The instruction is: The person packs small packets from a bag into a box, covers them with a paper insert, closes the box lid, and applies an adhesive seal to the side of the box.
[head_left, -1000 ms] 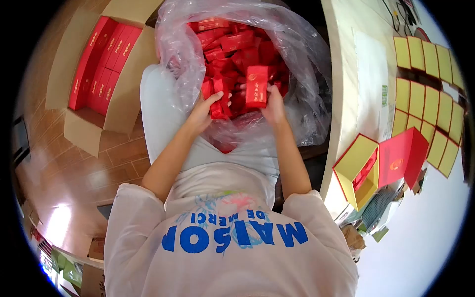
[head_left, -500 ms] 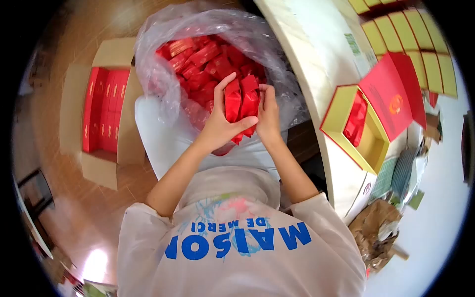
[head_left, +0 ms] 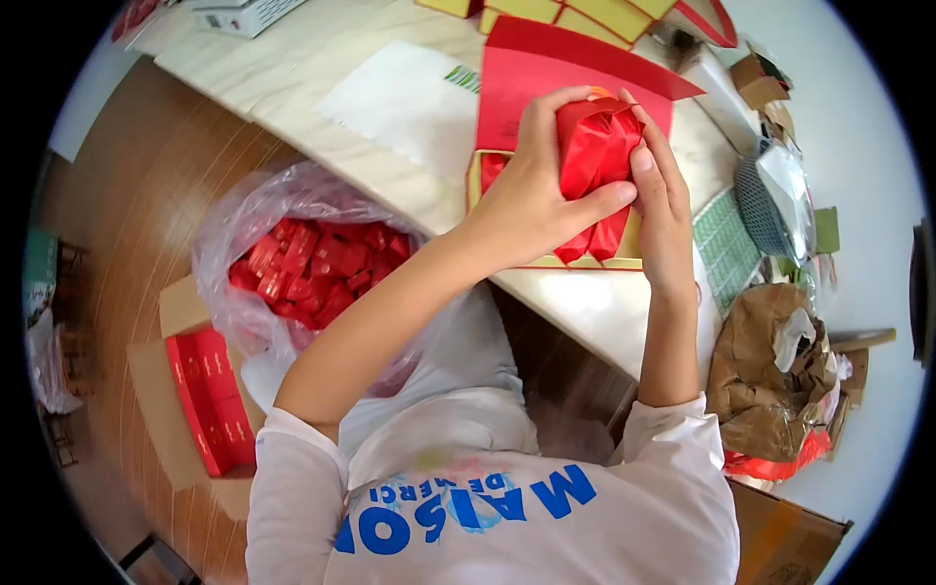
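Note:
Red packets (head_left: 597, 161), pressed together side by side, are held between my two hands above an open gift box. My left hand (head_left: 531, 200) wraps their left side, its thumb across the front. On their right side, my right hand (head_left: 663, 200) holds them with bent fingers. The gift box (head_left: 475, 180) has a yellow inside and a red lid (head_left: 517, 78) standing open behind; a red packet (head_left: 494, 168) shows at its left end. A clear plastic bag (head_left: 224, 229) full of red packets (head_left: 322, 263) rests by my lap.
A cardboard carton (head_left: 156, 409) with red boxes (head_left: 210, 395) stands on the floor at left. Yellow boxes (head_left: 595, 24) are at the table's back. A white sheet (head_left: 400, 102) lies on the table (head_left: 322, 58). At right are a basket (head_left: 765, 210) and brown paper (head_left: 760, 370).
Both hands have carried the red packets from the plastic bag over to the open gift box on the table. The view has turned toward the table.

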Demonstrator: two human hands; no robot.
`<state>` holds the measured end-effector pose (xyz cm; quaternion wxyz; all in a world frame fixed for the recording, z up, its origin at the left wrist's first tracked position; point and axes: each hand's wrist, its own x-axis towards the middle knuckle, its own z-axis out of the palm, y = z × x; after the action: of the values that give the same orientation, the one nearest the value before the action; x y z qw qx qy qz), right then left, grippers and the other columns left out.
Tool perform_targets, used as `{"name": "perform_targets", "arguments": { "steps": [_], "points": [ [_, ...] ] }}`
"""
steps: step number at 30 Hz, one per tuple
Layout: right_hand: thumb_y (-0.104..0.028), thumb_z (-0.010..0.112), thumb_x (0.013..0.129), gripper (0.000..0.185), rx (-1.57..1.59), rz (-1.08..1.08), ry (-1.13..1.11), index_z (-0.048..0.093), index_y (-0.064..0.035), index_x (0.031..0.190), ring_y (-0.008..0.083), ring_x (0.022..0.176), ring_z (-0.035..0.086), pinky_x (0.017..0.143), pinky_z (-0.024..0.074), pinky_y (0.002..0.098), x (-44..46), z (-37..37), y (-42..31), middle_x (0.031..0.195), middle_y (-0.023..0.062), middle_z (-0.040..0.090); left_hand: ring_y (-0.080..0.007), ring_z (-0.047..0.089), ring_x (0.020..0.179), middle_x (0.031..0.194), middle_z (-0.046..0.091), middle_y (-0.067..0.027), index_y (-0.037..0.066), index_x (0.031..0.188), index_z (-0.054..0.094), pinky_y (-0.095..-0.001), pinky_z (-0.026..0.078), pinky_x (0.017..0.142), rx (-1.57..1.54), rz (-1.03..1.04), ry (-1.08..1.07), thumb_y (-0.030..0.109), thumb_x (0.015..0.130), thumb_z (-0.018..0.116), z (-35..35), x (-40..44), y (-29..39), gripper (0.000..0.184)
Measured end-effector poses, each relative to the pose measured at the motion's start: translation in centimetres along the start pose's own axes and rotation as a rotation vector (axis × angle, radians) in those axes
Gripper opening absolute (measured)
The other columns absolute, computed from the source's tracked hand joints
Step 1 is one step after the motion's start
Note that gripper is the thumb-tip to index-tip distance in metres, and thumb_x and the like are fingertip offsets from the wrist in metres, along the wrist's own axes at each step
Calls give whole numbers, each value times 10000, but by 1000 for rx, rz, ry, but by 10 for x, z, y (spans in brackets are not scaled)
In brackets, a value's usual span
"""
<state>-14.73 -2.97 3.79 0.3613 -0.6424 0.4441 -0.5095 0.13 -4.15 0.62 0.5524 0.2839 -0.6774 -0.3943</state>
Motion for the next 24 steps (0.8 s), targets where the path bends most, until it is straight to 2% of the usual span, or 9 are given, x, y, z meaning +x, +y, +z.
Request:
{"name": "perform_targets", "arguments": {
  "steps": [1, 2, 5, 6, 8, 10, 12, 17, 24],
  "points": [
    [-251, 457, 990, 401, 9, 36, 33, 473, -102, 1361, 36, 661, 469, 521, 378, 179, 2, -12, 7, 895, -18, 536, -297, 500, 1187, 1300, 428, -206, 58, 1361, 223, -387, 422, 981, -18, -90, -36, 300, 840, 709, 13, 9, -4, 753],
    [-257, 460, 990, 386, 51, 70, 70, 486, -95, 1339, 42, 671, 483, 527, 382, 183, 5, -20, 19, 904, -13, 546, -385, 467, 1183, 1306, 325, -247, -1, 1337, 244, -422, 441, 960, 64, -77, -31, 379, 817, 698, 24, 18, -16, 788],
    [-295, 467, 989, 368, 57, 248, 77, 511, -85, 1287, 69, 852, 541, 678, 427, 188, 3, -45, 51, 1005, 33, 579, -393, 442, 1206, 1287, 313, -216, 17, 1348, 259, -450, 408, 988, 348, -202, -83, 486, 871, 597, 42, 21, -37, 750],
    [-312, 473, 986, 372, 72, 316, 63, 515, -80, 1273, 69, 853, 533, 678, 426, 190, -1, -45, 57, 1007, 34, 579, -381, 423, 1203, 1256, 351, -215, 5, 1316, 321, -455, 360, 1010, 448, -131, -59, 498, 876, 579, 42, 18, -44, 709],
    [-324, 478, 982, 381, -27, 305, 62, 517, -69, 1263, 56, 676, 492, 532, 386, 198, -8, -38, 76, 910, 6, 563, -341, 427, 1153, 1201, 415, -187, 0, 1219, 434, -439, 326, 983, 709, -101, -46, 487, 891, 556, 40, 8, -56, 599],
    [-324, 491, 975, 387, -33, 276, 33, 520, -59, 1255, 60, 642, 477, 520, 381, 211, -10, -35, 83, 880, 2, 563, -324, 433, 1121, 1167, 445, -167, 5, 1166, 472, -427, 314, 962, 734, -176, -90, 484, 902, 537, 32, 3, -59, 550],
    [-318, 501, 970, 392, -74, 391, -62, 521, -54, 1258, 69, 758, 518, 652, 428, 220, -9, -39, 75, 940, 32, 593, -306, 440, 1090, 1132, 474, -147, 11, 1113, 509, -414, 302, 942, 755, -250, -117, 481, 912, 517, 26, 1, -58, 511],
    [-294, 515, 962, 405, -105, 334, -46, 534, 20, 1217, 143, 909, 553, 836, 436, 270, -10, -33, 70, 932, 73, 577, -288, 470, 1054, 1073, 517, -122, 22, 1069, 531, -408, 290, 931, 697, -183, -64, 446, 944, 465, 27, 0, -58, 447],
    [-312, 536, 951, 444, -207, 177, -75, 528, 28, 1235, 173, 959, 554, 892, 420, 284, -11, -32, 82, 986, 118, 589, -283, 494, 1024, 1033, 539, -111, 38, 1041, 563, -418, 307, 902, 674, -144, -49, 372, 936, 502, 25, 1, -59, 355]
  ]
}}
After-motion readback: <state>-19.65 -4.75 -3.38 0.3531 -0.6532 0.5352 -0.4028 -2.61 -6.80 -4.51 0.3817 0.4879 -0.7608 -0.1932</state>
